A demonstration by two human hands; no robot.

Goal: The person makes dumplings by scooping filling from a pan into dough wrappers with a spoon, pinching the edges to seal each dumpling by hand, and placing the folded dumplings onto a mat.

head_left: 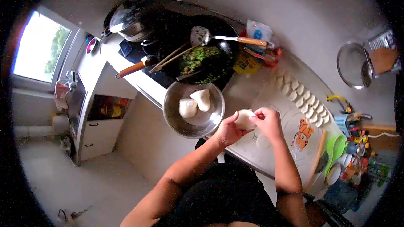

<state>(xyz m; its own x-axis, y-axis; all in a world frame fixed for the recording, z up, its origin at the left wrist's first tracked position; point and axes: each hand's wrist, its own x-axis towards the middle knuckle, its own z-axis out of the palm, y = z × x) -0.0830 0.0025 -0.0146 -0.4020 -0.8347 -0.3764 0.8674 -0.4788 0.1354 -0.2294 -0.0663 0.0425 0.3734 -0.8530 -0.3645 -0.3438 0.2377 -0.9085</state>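
Note:
A round, pale dough wrapper [244, 120] lies across the fingers of my left hand [227, 133], which grips its edge with the thumb. My right hand [269, 122] pinches the wrapper's right edge; whether filling is inside I cannot tell. Just left of my hands is a steel bowl [171, 120] with two lumps of white dough [195, 103] in it. Beyond it, a dark wok [225, 73] holds chopped green filling [200, 59], with wooden chopsticks [173, 57] resting on its rim. Several folded dumplings [304, 101] stand in rows to the right of my right hand.
A spatula [229, 38] lies across the wok. A lidded pot [130, 21] stands at the back left. On the right are a rolling pin [316, 155], a green ladle-like utensil [334, 149] and crowded bottles. A mat with a cartoon figure [303, 134] covers the worktop.

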